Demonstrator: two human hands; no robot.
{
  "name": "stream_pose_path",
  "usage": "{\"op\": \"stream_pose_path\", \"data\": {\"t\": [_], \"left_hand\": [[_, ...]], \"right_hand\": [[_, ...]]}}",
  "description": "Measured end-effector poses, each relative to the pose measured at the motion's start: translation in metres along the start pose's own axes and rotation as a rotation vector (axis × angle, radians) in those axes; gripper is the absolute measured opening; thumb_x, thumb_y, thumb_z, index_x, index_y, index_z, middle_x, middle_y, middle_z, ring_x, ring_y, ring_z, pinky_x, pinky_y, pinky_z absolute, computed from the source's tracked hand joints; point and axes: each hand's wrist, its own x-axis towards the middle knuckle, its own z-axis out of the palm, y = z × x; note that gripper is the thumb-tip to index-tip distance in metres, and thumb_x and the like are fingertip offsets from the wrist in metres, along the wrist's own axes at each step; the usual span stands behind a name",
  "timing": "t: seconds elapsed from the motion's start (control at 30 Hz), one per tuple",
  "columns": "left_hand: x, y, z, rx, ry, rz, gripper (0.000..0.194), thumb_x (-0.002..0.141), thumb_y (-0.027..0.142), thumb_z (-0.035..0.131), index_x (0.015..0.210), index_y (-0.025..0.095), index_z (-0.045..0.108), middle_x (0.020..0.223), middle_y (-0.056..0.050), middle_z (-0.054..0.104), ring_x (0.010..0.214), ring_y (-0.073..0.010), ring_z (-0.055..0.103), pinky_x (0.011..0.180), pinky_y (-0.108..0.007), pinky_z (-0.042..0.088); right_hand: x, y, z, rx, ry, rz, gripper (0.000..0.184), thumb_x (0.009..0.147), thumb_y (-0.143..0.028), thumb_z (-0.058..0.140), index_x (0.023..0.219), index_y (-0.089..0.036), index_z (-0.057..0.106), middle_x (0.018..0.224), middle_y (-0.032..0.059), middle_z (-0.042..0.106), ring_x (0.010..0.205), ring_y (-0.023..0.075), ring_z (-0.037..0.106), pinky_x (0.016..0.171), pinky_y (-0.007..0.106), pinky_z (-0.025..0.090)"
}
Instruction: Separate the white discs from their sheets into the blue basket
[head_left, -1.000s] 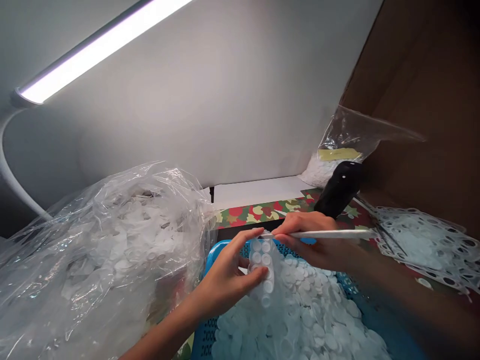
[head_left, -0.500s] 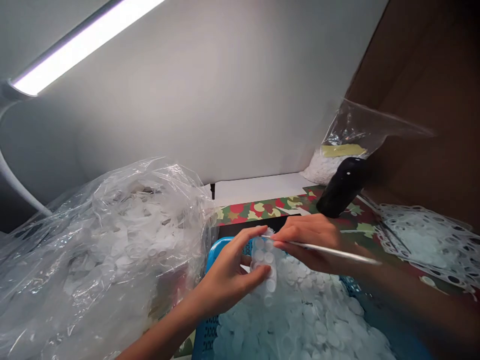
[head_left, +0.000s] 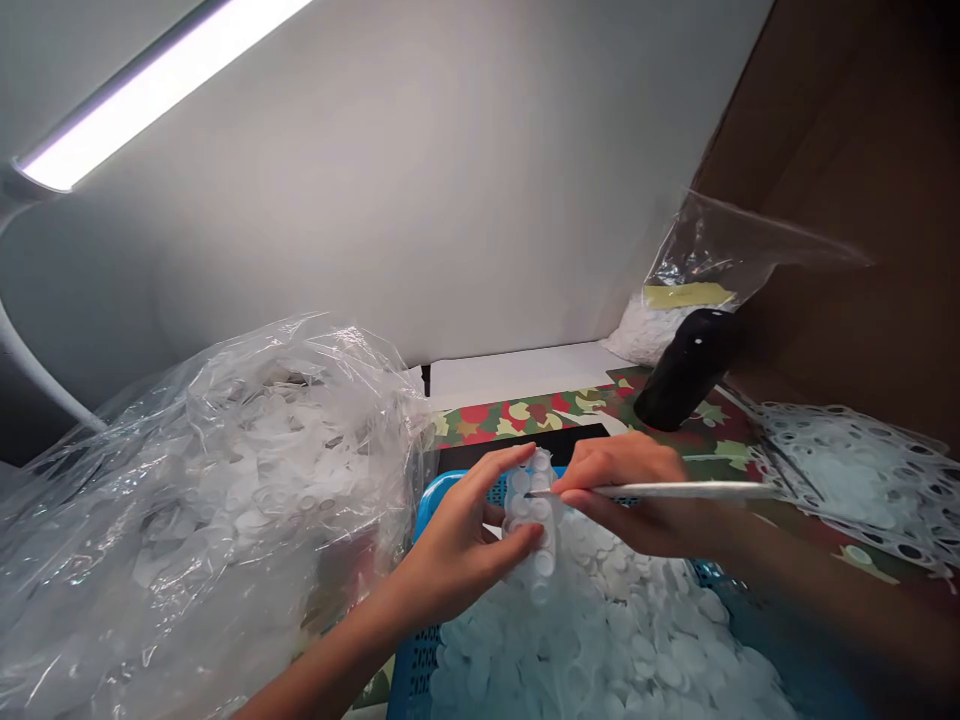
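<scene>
A translucent strip with round white discs in two columns (head_left: 543, 562) is pinched in my left hand (head_left: 472, 545), the thumb on its face and the index finger at its upper edge. My right hand (head_left: 626, 490) is closed around a slim white-handled tool (head_left: 697, 490) in a pen-like grip. Its fine dark tip points left and meets the strip among the upper discs. Whether the tip is piercing or only touching I cannot tell. Below both hands, a blue perforated basket (head_left: 435, 494) holds a heap of loose white discs (head_left: 645, 640).
To the left lies a large clear plastic bag (head_left: 285, 470) of whitish scraps. A black cylindrical object (head_left: 684, 370) leans behind my right hand. Punched-out translucent sheets (head_left: 862, 485) are piled at right, and a tied-off clear bag (head_left: 637, 330) stands at the back. A lamp (head_left: 165, 90) hangs overhead.
The tool's tip has moved down from the strip's top edge to its upper discs. Its handle swung down, then came back nearly level. My left hand keeps its grip on the strip.
</scene>
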Motion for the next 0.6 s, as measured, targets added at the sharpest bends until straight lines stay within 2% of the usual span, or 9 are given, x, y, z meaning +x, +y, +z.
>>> {"op": "stream_pose_path", "data": {"t": [0.2, 0.43, 0.5, 0.6], "left_hand": [[-0.0007, -0.0012, 0.0007, 0.024, 0.003, 0.027, 0.054, 0.083, 0.022, 0.056, 0.132, 0.033, 0.038, 0.139, -0.006, 0.037, 0.062, -0.0063, 0.050, 0.051, -0.022, 0.046], [-0.0003, -0.0017, 0.0007, 0.045, -0.009, 0.056, 0.051, 0.085, 0.022, 0.055, 0.132, 0.034, 0.037, 0.138, -0.004, 0.039, 0.065, -0.0055, 0.051, 0.052, -0.020, 0.045], [-0.0006, -0.0011, 0.0007, 0.065, -0.006, 0.064, 0.053, 0.084, 0.021, 0.056, 0.132, 0.036, 0.037, 0.138, -0.003, 0.039, 0.065, -0.0053, 0.050, 0.051, -0.019, 0.045], [-0.0011, -0.0001, 0.0006, 0.083, 0.000, 0.055, 0.056, 0.084, 0.022, 0.057, 0.133, 0.038, 0.036, 0.138, -0.003, 0.040, 0.064, -0.0056, 0.050, 0.050, -0.019, 0.045]], "right_hand": [[-0.0013, 0.0058, 0.0048, -0.005, 0.022, -0.028, 0.006, 0.087, -0.015, 0.055, 0.089, -0.019, 0.059, 0.072, -0.0020, 0.060, 0.063, 0.0082, 0.053, 0.059, 0.020, 0.039], [0.0012, 0.0054, 0.0072, -0.062, -0.160, 0.023, 0.012, 0.092, -0.021, 0.050, 0.086, -0.015, 0.059, 0.070, 0.0000, 0.057, 0.062, 0.0094, 0.050, 0.057, 0.022, 0.037], [0.0008, 0.0035, 0.0057, -0.066, -0.134, 0.009, 0.012, 0.091, -0.022, 0.050, 0.085, -0.015, 0.059, 0.070, 0.0001, 0.057, 0.061, 0.0095, 0.050, 0.056, 0.023, 0.037], [-0.0027, 0.0006, 0.0017, 0.005, 0.028, 0.030, 0.008, 0.090, -0.018, 0.051, 0.087, -0.016, 0.057, 0.070, -0.0010, 0.058, 0.060, 0.0081, 0.051, 0.055, 0.021, 0.038]]}}
